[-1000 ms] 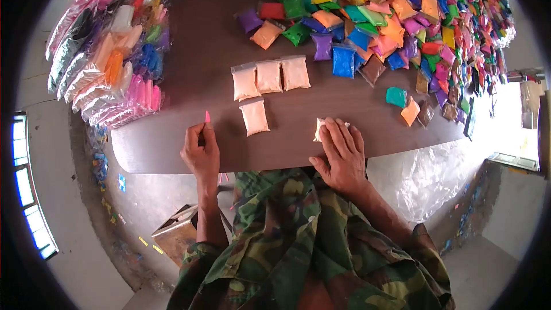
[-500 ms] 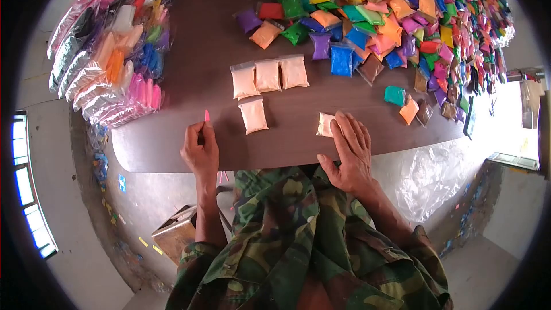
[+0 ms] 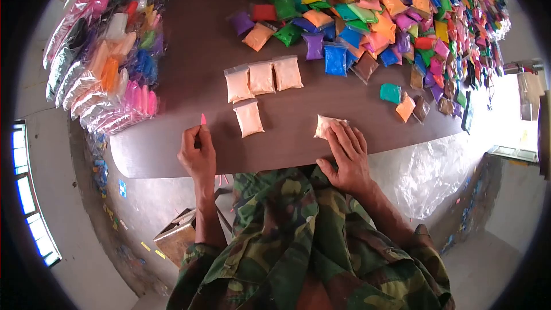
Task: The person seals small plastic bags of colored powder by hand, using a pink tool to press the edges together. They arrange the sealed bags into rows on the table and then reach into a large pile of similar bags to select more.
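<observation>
My left hand [image 3: 197, 152] is closed in a pinch over the table's near edge, on a small pink pointed piece [image 3: 203, 119] whose tip sticks up above the fingers. The rest of that piece is hidden. My right hand [image 3: 348, 158] lies flat, fingertips on the lower right part of a peach packet [image 3: 324, 125], thumb held apart. Between the hands lies another peach packet [image 3: 249, 118] in clear film. Just beyond it, three more form a row: a left packet [image 3: 237, 85], a middle packet [image 3: 262, 78] and a right packet [image 3: 287, 74].
A large heap of coloured packets [image 3: 367, 17] covers the brown table's [image 3: 195, 40] far right. Teal [image 3: 391, 93] and orange [image 3: 405, 107] packets lie nearer me. Long bagged bundles [image 3: 109, 69] are piled at the left. Clear plastic sheeting [image 3: 433, 178] is below the right edge.
The view has shifted slightly. My right hand's fingers have slid a little towards me on the peach packet, showing more of it. My left hand keeps its pinch on the pink piece.
</observation>
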Motion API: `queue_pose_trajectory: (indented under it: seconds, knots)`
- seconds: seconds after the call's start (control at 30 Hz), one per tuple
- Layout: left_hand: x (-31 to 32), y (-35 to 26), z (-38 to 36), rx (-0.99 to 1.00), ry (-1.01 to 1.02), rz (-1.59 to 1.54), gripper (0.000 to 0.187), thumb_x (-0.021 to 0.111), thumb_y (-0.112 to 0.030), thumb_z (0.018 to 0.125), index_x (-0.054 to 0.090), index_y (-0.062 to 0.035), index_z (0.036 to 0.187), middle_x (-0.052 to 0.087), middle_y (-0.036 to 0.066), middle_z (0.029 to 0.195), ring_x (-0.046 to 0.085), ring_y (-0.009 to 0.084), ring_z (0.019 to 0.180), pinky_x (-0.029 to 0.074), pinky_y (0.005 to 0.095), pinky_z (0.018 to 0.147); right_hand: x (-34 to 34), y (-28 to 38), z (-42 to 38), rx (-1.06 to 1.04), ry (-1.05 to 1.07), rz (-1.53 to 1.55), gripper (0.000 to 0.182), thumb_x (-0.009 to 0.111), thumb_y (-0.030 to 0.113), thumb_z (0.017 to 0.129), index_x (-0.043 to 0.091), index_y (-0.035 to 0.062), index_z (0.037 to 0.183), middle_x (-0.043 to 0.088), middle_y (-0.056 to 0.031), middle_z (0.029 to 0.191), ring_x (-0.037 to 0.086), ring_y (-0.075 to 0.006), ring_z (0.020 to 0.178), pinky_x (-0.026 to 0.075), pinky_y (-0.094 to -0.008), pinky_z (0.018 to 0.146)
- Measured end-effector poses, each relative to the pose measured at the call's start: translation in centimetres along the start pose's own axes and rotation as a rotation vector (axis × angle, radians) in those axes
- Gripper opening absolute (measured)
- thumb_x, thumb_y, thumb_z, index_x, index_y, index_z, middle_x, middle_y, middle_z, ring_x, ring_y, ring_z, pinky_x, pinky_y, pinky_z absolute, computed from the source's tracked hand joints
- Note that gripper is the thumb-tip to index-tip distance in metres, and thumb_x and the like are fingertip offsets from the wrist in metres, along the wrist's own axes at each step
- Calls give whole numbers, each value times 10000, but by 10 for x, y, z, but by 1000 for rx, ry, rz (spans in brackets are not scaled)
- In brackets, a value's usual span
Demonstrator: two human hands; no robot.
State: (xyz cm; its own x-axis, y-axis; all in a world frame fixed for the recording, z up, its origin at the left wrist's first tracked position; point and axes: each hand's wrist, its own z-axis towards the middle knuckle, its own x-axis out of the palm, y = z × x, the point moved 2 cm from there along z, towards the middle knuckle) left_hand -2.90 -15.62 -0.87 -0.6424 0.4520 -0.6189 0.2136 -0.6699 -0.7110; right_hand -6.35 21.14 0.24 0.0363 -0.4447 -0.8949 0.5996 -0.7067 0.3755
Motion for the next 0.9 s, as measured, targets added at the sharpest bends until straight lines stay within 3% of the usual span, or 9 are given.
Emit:
queue_pose_trajectory:
  seconds: [0.53,0.73,0.9]
  knots:
    - [-2,4,-1,38,-14,17,136,752,-148,1046,733,-17,1014,701,53,784,607,104,683,506,311,645,-9,10,16,11,-14,11,668,812,273,917,613,-27,1480,547,-188,1596,506,-357,1499,381,-584,1203]
    - [-2,2,0,6,5,16,99,749,-117,1036,738,-18,1030,700,53,782,608,99,686,515,300,660,-17,0,22,-59,-34,27,543,829,208,883,705,10,1372,599,-147,1542,560,-345,1441,397,-567,1197]
    - [0,5,-1,25,-36,-28,88,750,-104,1032,734,-17,1034,695,49,795,601,95,693,509,292,658,-25,8,15,58,-197,-19,464,833,172,853,758,22,1286,642,-117,1422,605,-354,1324,447,-526,1114]
